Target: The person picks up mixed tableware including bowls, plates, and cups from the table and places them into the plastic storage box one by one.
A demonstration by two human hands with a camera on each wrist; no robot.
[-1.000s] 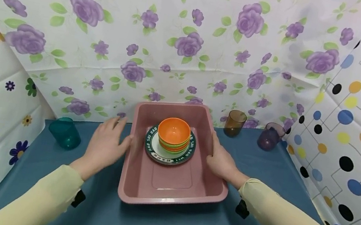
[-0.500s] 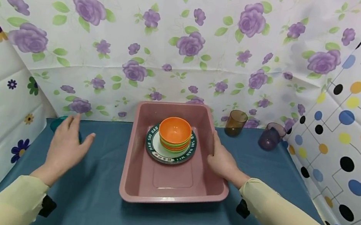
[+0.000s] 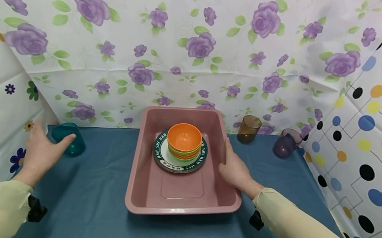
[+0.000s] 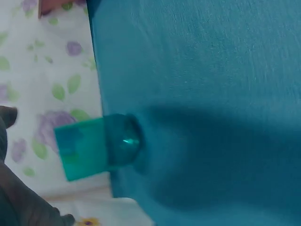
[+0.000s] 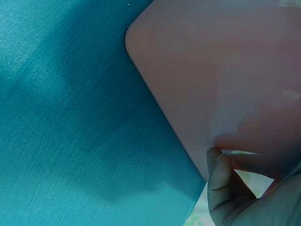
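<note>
My left hand [image 3: 41,154] is raised beside a teal see-through cup [image 3: 74,140], thumb and fingers spread apart. No contact with the cup shows. In the left wrist view the teal cup [image 4: 96,147] stands at the cloth's edge, apart from the fingers [image 4: 23,200]. My right hand [image 3: 237,169] grips the right wall of a pink plastic tub [image 3: 181,191], thumb inside. The right wrist view has the right hand [image 5: 242,188] at the wall of the tub [image 5: 183,70]. Inside the tub, stacked orange and green bowls [image 3: 185,138] sit on a green-rimmed white plate [image 3: 161,157].
A brown see-through cup [image 3: 248,129] and a purple one [image 3: 286,143] stand at the back right of the blue cloth [image 3: 98,220]. Flowered sheeting [image 3: 169,66] rises behind, and dotted sheeting [image 3: 369,141] on the right.
My left hand has moved left from the tub's left side, passing in front of the teal cup to its left. My right hand and the tub have stayed put.
</note>
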